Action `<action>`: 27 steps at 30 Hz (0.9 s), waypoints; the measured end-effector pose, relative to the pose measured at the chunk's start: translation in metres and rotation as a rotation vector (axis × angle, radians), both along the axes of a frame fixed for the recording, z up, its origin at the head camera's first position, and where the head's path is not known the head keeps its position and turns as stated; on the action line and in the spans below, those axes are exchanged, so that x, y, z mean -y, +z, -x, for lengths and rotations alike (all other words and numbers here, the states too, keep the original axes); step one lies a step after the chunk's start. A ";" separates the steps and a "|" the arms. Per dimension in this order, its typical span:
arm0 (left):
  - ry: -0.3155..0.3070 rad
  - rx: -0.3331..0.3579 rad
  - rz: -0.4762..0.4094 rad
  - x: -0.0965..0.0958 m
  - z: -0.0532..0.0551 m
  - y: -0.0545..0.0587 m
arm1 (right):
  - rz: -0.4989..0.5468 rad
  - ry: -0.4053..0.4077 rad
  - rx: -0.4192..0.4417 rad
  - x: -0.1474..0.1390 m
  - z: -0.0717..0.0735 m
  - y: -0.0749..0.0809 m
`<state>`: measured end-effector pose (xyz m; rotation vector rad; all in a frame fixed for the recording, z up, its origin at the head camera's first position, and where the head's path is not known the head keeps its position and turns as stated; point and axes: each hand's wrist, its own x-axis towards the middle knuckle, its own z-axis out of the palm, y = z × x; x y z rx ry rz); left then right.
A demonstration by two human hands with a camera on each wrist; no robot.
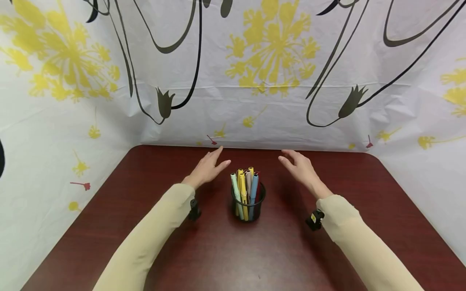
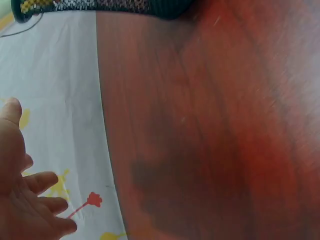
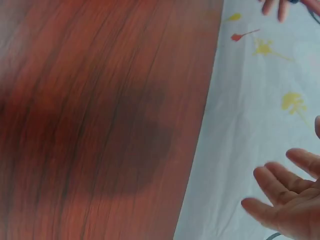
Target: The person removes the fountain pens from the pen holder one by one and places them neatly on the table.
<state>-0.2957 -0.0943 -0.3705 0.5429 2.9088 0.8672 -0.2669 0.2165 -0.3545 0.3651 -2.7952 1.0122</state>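
Left grip [image 1: 206, 169]: hovering above the counter [image 1: 233, 258], fingers extending, thumb standing apart, holding nothing.
Right grip [image 1: 301, 169]: hovering opposite, fingers reaching out loosely and gripping nothing.
Pen holder [image 1: 259, 211]: standing upright on the counter between the two grips, sitting a little nearer the person than their fingertips and touching neither.
Pens: the mint pen [image 1: 236, 186] is leaning on the left grip's side, the blue pen [image 1: 254, 186] is standing on the right grip's side, and the yellow pen [image 1: 242, 188] is rising between them.
Mesh wall: looking like thin, stiff metal, so the holder itself is probably weighing little; the tall pens are likely making it top-heavy.
Pen barrels: appearing smooth and rigid, likely feeling light, slightly slippery and hardly fragile.
Hold on the holder: pressing its wall below the rim, one grip bearing on each side, is seeming steadiest.
Hold on a pen: pinching the part sticking up above the rim is looking easiest.
Patterned sheet [image 1: 218, 117]: hanging beyond both grips.
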 end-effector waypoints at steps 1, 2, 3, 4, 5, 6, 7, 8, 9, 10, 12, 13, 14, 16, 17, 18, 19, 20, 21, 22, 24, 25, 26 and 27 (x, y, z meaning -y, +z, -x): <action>-0.013 0.007 -0.024 0.001 -0.002 -0.002 | 0.023 0.008 -0.008 0.002 -0.001 0.001; -0.028 0.006 -0.049 0.002 -0.003 -0.004 | 0.046 0.017 -0.014 0.003 -0.003 0.001; -0.038 0.013 -0.074 0.003 -0.004 -0.006 | 0.070 0.027 -0.015 0.005 -0.005 0.002; -0.045 0.024 -0.102 0.003 -0.005 -0.008 | 0.093 0.036 -0.011 0.006 -0.006 0.002; -0.050 0.033 -0.132 0.003 -0.007 -0.009 | 0.116 0.045 -0.003 0.008 -0.007 0.003; -0.054 0.043 -0.160 0.003 -0.008 -0.010 | 0.144 0.060 0.005 0.010 -0.009 0.004; -0.057 0.060 -0.195 0.003 -0.009 -0.012 | 0.172 0.077 0.014 0.011 -0.010 0.004; -0.061 0.076 -0.232 0.003 -0.011 -0.012 | 0.202 0.096 0.027 0.012 -0.011 0.005; -0.059 0.103 -0.274 0.003 -0.012 -0.013 | 0.235 0.117 0.043 0.014 -0.012 0.005; -0.063 0.133 -0.331 0.002 -0.014 -0.013 | 0.266 0.139 0.052 0.015 -0.012 0.006; -0.086 0.197 -0.455 0.002 -0.015 -0.014 | 0.316 0.183 0.078 0.018 -0.013 0.007; -0.105 0.230 -0.517 0.001 -0.016 -0.014 | 0.335 0.199 0.092 0.019 -0.012 0.008; -0.128 0.255 -0.571 0.001 -0.017 -0.015 | 0.351 0.215 0.106 0.020 -0.012 0.008; -0.189 0.295 -0.664 0.001 -0.019 -0.016 | 0.373 0.247 0.131 0.022 -0.012 0.009; -0.218 0.302 -0.690 0.001 -0.021 -0.016 | 0.385 0.258 0.147 0.023 -0.012 0.009; -0.245 0.302 -0.704 0.001 -0.022 -0.017 | 0.394 0.270 0.159 0.024 -0.013 0.009; -0.272 0.298 -0.712 0.001 -0.025 -0.019 | 0.405 0.282 0.171 0.025 -0.013 0.009; -0.290 0.290 -0.709 0.001 -0.027 -0.020 | 0.412 0.291 0.180 0.026 -0.014 0.008; -0.310 0.282 -0.704 0.001 -0.030 -0.022 | 0.419 0.297 0.189 0.027 -0.014 0.007; -0.320 0.272 -0.693 0.000 -0.033 -0.024 | 0.425 0.301 0.198 0.028 -0.015 0.006; -0.344 0.252 -0.671 0.000 -0.039 -0.027 | 0.433 0.304 0.214 0.031 -0.017 0.003; -0.355 0.247 -0.664 0.000 -0.041 -0.028 | 0.436 0.303 0.219 0.032 -0.018 0.003; -0.367 0.243 -0.660 -0.001 -0.043 -0.030 | 0.440 0.303 0.222 0.033 -0.019 0.002; -0.382 0.246 -0.667 -0.002 -0.044 -0.031 | 0.444 0.302 0.224 0.034 -0.020 0.002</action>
